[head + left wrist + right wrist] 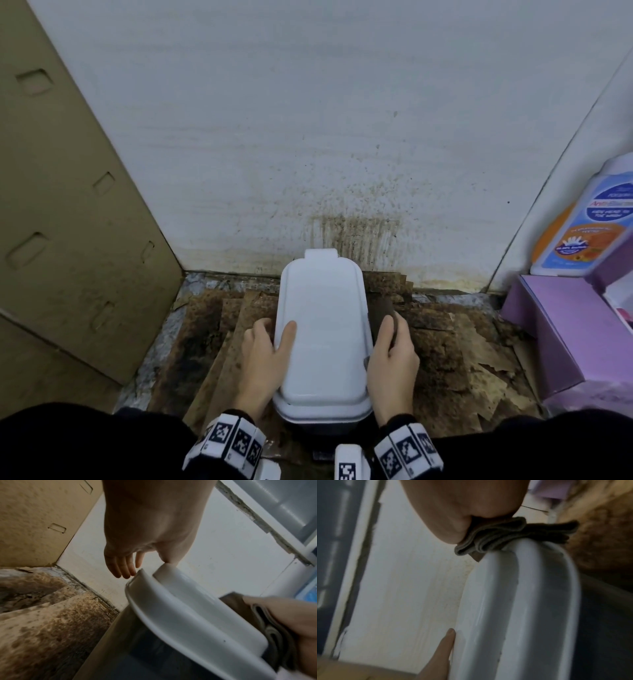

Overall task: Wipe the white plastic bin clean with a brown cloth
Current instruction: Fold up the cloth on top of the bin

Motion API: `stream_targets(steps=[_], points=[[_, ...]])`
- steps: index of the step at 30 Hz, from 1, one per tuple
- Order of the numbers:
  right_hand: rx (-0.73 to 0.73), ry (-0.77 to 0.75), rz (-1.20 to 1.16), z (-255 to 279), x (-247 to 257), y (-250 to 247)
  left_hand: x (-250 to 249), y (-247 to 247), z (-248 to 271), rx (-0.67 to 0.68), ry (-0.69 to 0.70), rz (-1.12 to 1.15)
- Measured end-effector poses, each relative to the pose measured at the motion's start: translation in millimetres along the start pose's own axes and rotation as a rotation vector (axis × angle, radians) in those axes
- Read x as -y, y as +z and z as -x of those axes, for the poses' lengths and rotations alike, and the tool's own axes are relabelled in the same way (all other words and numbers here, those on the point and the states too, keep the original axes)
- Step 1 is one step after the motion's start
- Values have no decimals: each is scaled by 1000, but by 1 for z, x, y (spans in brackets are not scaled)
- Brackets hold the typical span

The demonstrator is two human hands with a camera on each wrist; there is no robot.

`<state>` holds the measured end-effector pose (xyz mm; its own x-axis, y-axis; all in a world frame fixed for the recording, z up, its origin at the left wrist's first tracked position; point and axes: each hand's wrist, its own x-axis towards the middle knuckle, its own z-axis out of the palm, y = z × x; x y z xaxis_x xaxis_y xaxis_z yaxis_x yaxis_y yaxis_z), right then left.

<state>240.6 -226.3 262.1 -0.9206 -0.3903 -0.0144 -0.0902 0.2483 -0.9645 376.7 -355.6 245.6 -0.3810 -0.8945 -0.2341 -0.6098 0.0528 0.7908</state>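
The white plastic bin (323, 329) stands on the floor against the wall with its lid closed. My left hand (274, 339) rests on its left edge, thumb flat on the lid and fingers hanging straight down the side; in the left wrist view the left fingers (123, 566) look relaxed. My right hand (394, 332) grips a folded brown cloth (382, 310) and presses it against the lid's right edge. The cloth's folded layers (496, 536) sit on the bin's rim (522, 601) in the right wrist view.
A tan cardboard panel (68, 222) leans at the left. The white wall (308, 137) behind the bin is spattered brown. Stained cardboard sheets (452, 346) cover the floor. A purple box (561, 329) and a bottle with a blue and orange label (589, 226) stand at the right.
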Motion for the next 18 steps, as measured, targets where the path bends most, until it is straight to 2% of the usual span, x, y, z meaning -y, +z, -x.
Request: stream_targets(steps=[4, 6, 8, 10, 14, 18], points=[[266, -313, 84, 7, 17, 11, -5, -1, 7, -82, 69, 20], [401, -504, 301, 10, 15, 18, -6, -3, 7, -127, 85, 82], [525, -612, 508, 15, 13, 25, -7, -6, 6, -169, 96, 153], [640, -640, 562, 19, 11, 30, -7, -10, 5, -201, 112, 184], [866, -678, 490, 22, 14, 37, -6, -15, -1, -211, 168, 181], [928, -596, 381, 18, 18, 31, 1, -15, -6, -117, 192, 152]])
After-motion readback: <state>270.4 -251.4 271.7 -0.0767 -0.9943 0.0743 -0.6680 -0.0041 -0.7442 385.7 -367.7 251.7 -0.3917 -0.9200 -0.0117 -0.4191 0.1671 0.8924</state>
